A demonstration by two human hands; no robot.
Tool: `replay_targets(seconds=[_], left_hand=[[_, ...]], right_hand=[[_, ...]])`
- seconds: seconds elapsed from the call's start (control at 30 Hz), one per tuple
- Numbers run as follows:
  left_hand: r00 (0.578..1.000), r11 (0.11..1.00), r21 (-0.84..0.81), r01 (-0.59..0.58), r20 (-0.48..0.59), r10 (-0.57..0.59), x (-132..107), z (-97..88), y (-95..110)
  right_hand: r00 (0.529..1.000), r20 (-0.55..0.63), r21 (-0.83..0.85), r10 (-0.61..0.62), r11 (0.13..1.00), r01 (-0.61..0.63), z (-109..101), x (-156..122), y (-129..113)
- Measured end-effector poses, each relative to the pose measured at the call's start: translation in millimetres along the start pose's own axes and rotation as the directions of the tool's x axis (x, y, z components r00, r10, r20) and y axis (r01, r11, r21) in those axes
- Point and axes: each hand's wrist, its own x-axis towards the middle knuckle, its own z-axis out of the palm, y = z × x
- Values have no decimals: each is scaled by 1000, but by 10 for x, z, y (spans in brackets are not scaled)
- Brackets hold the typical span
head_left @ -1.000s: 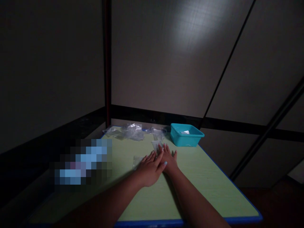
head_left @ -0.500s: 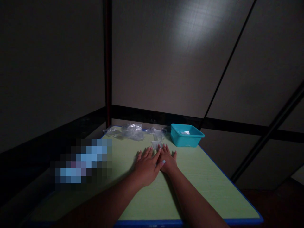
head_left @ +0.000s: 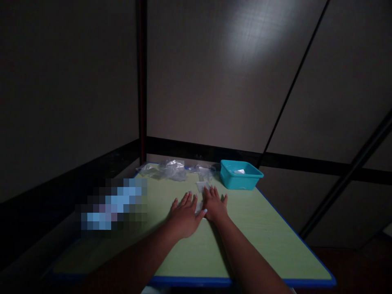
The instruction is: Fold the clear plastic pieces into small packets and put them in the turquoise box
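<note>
Though flat, clear plastic [head_left: 199, 207], long axis unclear

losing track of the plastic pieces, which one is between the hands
The small pale piece, showing between the left hand and right hand; the other plastic pieces on the table lie farther back.

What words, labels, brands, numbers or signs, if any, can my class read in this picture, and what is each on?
None can be read.
Plastic bags, small plastic pieces: no readable print.
Blue tub: no lettering visible.
Dark wall strip: faint marks, too small to make out.
Pixelated patch: too blurred to read.
</note>
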Motion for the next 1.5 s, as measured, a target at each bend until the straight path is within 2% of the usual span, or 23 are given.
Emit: replay_targets(seconds=[0.17,0.33,0.43,0.53,0.6,0.7,0.83,1.0,1.1,1.2,1.27,1.33,1.37,1.4,1.5], left_hand=[[1000,998,60,9,10,-9,23,14,-216],[998,993,102,54,-24,-52,-63,-4,-389],[993,986,119,116,-26,-114,-110,-17,-427],[987,978,135,162,-36,-158,-119,-53,-373],[990,980,141,138,-61,-130,-104,-87,-268],[996,992,124,26,-84,-16,-60,-120,-47],[996,992,79,-94,-2,94,-8,-107,146],[987,989,71,-134,103,126,-31,-98,31],[984,986,92,-142,117,131,-69,-92,-109],[992,988,127,-88,102,75,-105,-63,-209],[995,989,140,-53,86,42,-118,-61,-232],[996,989,137,-46,80,35,-105,-100,-223],[996,990,129,-55,79,45,-83,-137,-210],[996,991,119,-68,73,60,-48,-183,-196],[994,991,70,-110,32,108,119,-326,-173]], right_hand=[[999,-16,29,29,999,-28,-3,-5,-13],[999,-34,40,27,999,-25,4,6,-17],[999,-37,42,30,999,-28,16,18,-12],[998,-40,49,38,998,-36,26,22,-10],[998,-45,55,36,998,-33,27,15,-8],[999,-48,53,19,998,-16,20,-5,-2],[997,-73,61,20,998,-15,16,-14,10],[998,-46,67,45,997,-42,34,15,4],[998,-45,72,46,997,-42,36,10,-10],[998,-38,157,48,987,-41,-4,-9,-13],[994,-70,423,81,905,-44,-67,-9,6],[983,-104,714,149,699,-31,-157,6,45],[977,-107,809,187,588,-24,-207,17,69],[971,-98,867,217,498,-23,-257,30,93],[971,-13,942,241,329,-69,-388,54,149]])
